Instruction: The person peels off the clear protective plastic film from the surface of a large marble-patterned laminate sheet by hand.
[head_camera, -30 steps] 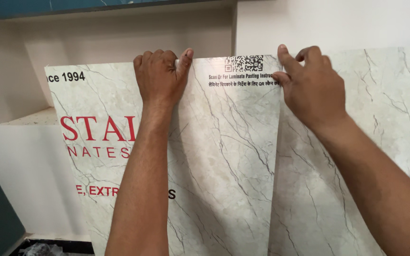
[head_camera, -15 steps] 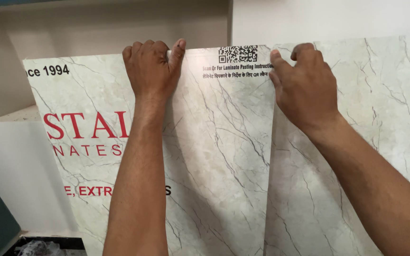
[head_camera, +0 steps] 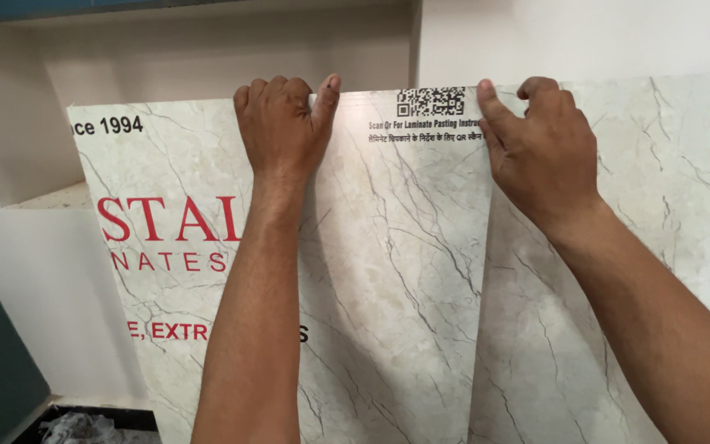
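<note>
The marble-patterned laminate sheet [head_camera: 388, 271] stands upright against a white wall [head_camera: 585, 37], beside a second sheet [head_camera: 667, 205] of the same pattern, its top edge gripped by both hands, the left hand [head_camera: 283, 127] hooked over it and the right hand [head_camera: 536, 148] pinching its corner.

Marble-patterned laminate sheet [head_camera: 388, 271]: cream-grey, dark veining, red and black lettering at left, square code patch near top edge. Stands upright, slightly tilted, top edge gripped by both hands. Its right edge overlaps a second, matching sheet [head_camera: 659, 247] standing just to the right, touching it.
</note>
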